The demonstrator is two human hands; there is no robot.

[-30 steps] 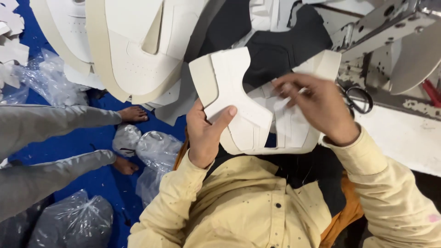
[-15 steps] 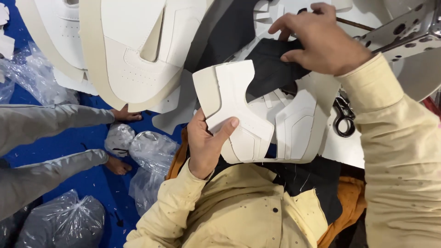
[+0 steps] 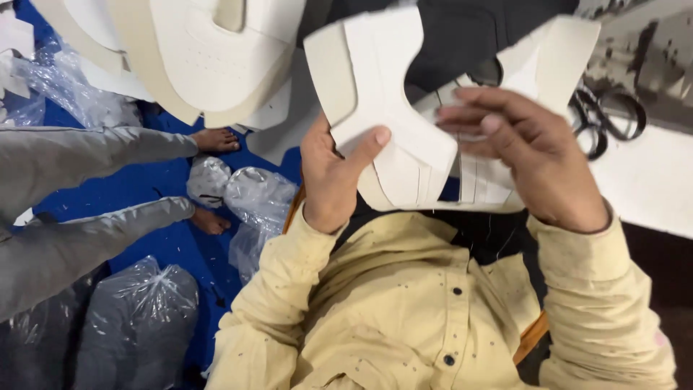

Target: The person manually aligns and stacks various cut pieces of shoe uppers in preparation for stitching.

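Head view: we hold a stack of white cut pieces (image 3: 393,119) up in front of our chest, above the yellow shirt (image 3: 404,303). Our left hand (image 3: 333,173) has its grip closed on the stack's lower left edge, thumb pressed flat on the front face and the fingers hidden behind it. Our right hand (image 3: 530,162) lies over the right side of the stack; its fingers (image 3: 473,115) are stretched out and slightly spread, touching the top piece, and we cannot tell whether that grip pinches anything or only rests there. The front piece is a notched shape with a cream edge at its left; more white pieces fan out behind it toward the right.

Behind the stack lies dark fabric (image 3: 462,36). Scissors (image 3: 606,119) sit on the tabletop (image 3: 650,180) just right of our right hand. At upper left hang larger white panels (image 3: 216,50). On the blue floor (image 3: 159,238) we see clear plastic bags (image 3: 253,202) and another person's grey-trousered legs (image 3: 65,202) with bare feet.
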